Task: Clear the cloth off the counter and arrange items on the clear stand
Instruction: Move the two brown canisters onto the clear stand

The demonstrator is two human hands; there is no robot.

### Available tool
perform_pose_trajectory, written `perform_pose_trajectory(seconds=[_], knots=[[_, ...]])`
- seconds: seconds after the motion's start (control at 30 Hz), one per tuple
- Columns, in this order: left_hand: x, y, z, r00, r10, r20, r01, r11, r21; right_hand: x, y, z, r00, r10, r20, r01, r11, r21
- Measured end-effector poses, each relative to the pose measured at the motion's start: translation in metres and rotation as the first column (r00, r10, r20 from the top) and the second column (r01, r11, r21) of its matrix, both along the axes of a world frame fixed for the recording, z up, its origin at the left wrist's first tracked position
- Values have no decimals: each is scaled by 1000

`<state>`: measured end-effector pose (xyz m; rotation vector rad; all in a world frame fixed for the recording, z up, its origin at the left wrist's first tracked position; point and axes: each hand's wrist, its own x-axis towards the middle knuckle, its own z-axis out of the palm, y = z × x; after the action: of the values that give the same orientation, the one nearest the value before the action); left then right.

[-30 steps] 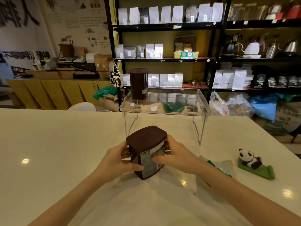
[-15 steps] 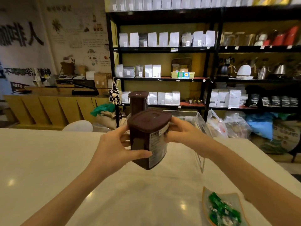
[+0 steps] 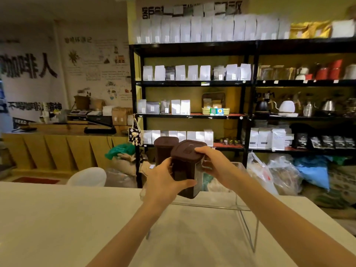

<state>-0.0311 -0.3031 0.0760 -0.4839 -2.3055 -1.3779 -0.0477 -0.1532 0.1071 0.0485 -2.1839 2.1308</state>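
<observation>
A dark brown lidded canister (image 3: 185, 166) is held up over the clear stand (image 3: 227, 206), tilted a little. My left hand (image 3: 163, 181) grips its left side and front. My right hand (image 3: 213, 162) holds its right side, fingers on the lid edge. A second, matching brown canister (image 3: 163, 149) stands upright on the stand's far left, just behind the held one. The stand's clear top and thin wire legs (image 3: 250, 234) rest on the white counter (image 3: 57, 218). No cloth is in view.
Black shelving (image 3: 248, 83) with white bags, kettles and jars fills the wall beyond the counter. Sacks and plastic bags (image 3: 279, 174) lie on the floor under it. A white chair back (image 3: 87, 177) shows behind the counter's far edge.
Both hands have lifted the canister off the counter and carried it forward to above the stand, next to the other canister. The view tilted up, so the panda figure and green packets left the frame.
</observation>
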Motion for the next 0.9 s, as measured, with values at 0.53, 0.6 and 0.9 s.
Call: perform_pose_trajectory(seconds=[0.53,0.6,0.9], knots=[[-29,25,-12,998,68,0,-68,998,8,-45,11,-16,993,-116,4,116,991,62],[-33,28,-11,997,72,13,-72,997,4,-49,12,-17,989,-146,3,145,984,104],[-56,44,-7,987,150,50,-144,984,-101,-65,16,-10,971,-237,7,235,964,125]])
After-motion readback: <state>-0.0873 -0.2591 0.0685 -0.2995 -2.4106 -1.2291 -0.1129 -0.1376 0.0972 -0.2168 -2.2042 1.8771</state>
